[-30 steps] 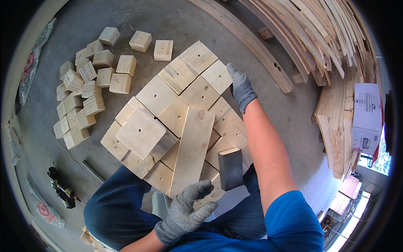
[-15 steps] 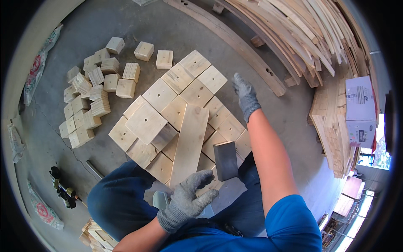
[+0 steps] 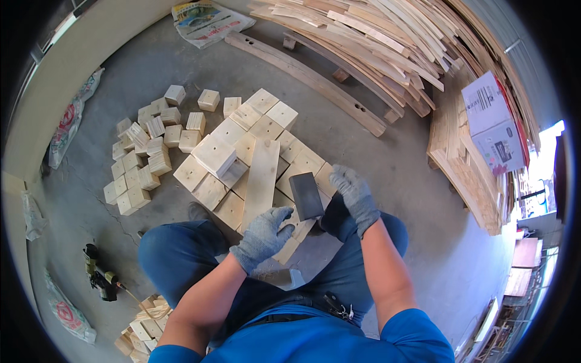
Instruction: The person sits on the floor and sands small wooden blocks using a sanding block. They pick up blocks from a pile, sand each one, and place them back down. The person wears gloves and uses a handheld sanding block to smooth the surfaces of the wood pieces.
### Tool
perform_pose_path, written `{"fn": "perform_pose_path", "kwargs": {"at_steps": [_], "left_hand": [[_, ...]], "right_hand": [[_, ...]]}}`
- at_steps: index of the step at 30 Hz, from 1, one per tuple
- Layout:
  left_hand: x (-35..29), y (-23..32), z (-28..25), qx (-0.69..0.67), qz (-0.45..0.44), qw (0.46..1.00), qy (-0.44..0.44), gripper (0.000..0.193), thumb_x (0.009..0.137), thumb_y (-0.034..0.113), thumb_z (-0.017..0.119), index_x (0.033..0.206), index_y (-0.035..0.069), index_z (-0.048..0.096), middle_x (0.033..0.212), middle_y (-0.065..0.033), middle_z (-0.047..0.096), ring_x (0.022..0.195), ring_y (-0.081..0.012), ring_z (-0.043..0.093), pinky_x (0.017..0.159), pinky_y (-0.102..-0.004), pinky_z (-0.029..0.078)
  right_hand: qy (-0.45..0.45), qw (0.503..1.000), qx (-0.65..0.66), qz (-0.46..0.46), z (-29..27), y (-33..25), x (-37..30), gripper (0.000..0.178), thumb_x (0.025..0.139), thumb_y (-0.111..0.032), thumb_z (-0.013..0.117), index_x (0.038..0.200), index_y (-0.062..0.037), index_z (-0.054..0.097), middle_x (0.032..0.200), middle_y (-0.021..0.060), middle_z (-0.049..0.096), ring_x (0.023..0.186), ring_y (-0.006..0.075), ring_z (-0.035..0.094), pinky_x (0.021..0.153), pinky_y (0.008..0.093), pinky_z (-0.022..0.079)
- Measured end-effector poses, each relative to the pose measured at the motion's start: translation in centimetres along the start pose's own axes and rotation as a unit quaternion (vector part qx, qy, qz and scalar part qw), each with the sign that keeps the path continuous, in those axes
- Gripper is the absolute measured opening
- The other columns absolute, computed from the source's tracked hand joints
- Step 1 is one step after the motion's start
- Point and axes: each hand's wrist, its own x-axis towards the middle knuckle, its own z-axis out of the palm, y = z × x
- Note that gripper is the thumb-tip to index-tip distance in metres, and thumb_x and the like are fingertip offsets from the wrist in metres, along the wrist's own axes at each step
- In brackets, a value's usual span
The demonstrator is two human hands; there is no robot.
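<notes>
My left hand [image 3: 263, 237], in a grey knit glove, has its thumb and fingers apart. It is by the near end of a long pale board [image 3: 261, 181], and contact cannot be made out. My right hand [image 3: 356, 196], gloved alike, is just right of a dark grey rectangular block [image 3: 307, 196], its fingers loosely bent with nothing seen in them. Beneath the board and grey block lie several square wooden blocks [image 3: 227, 130] in close rows, many with a small central hole. One wooden block [image 3: 213, 153] stands higher than its neighbours, left of the board.
Loose wooden blocks [image 3: 155, 127] cluster on the floor to the left. A black tool [image 3: 101, 275] with a hose lies near left, beside more wood pieces [image 3: 145, 330]. Long planks [image 3: 375, 48] are piled at far right, past a beam [image 3: 308, 78]. A carton [image 3: 493, 124] sits on stacked wood.
My right hand has come back from the far right of the blocks to beside the grey block. My left hand stays near the board's end. The view has shifted, showing more of the far floor.
</notes>
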Motion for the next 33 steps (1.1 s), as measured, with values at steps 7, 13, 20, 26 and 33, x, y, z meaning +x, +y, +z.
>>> {"fn": "perform_pose_path", "kwargs": {"at_steps": [7,13,20,26,33], "left_hand": [[-1.6,-2.8,1.9,0.066,0.018,0.997,0.031,0.026,0.1,0.018,0.07,0.123,0.006,0.075,0.113,-0.0202,0.077,0.106,-0.0398,0.074,0.095,-0.044,0.059],[-3.5,-5.4,2.4,0.089,0.005,0.995,0.054,0.027,0.099,0.02,0.072,0.122,0.006,0.075,0.111,-0.0216,0.078,0.104,-0.0402,0.075,0.092,-0.0442,0.06],[-4.3,-7.2,1.9,0.016,-0.065,0.995,0.068,0.036,0.095,0.011,0.077,0.13,0.002,0.072,0.112,-0.0161,0.08,0.101,-0.0235,0.078,0.092,-0.0347,0.06],[-3.6,-8.1,2.1,-0.044,-0.083,0.993,0.073,0.04,0.093,0.002,0.074,0.133,0.0,0.069,0.117,-0.0135,0.079,0.104,-0.0189,0.076,0.095,-0.0316,0.059],[-3.5,-8.6,1.8,-0.045,-0.075,0.993,0.076,0.044,0.092,0.007,0.074,0.135,0.001,0.068,0.123,-0.0164,0.078,0.111,-0.0252,0.076,0.099,-0.0358,0.06]], "right_hand": [[-0.039,0.998,-0.02,-0.033,5.6,6.1,-9.7,0.053,0.099,-0.02,0.08,0.144,0.0004,0.062,0.127,0.02,0.075,0.111,0.0277,0.076,0.097,0.0369,0.06],[0.008,0.991,-0.127,-0.053,6.9,7.7,-9.2,0.067,0.09,-0.033,0.082,0.146,-0.0042,0.06,0.13,0.0242,0.072,0.117,0.0434,0.069,0.101,0.0508,0.055],[0.102,0.952,-0.288,-0.012,6.6,5.0,-8.3,0.09,0.082,-0.042,0.088,0.157,-0.0091,0.051,0.153,0.0225,0.058,0.139,0.0404,0.057,0.115,0.0493,0.046],[0.086,0.94,-0.331,-0.001,7.5,5.5,-7.1,0.096,0.081,-0.047,0.085,0.161,-0.0125,0.044,0.159,0.0224,0.05,0.141,0.044,0.053,0.115,0.0572,0.041],[0.087,0.937,-0.339,-0.005,8.5,6.1,-5.7,0.097,0.08,-0.049,0.085,0.161,-0.0143,0.043,0.159,0.0246,0.048,0.142,0.0449,0.05,0.117,0.0599,0.038]]}}
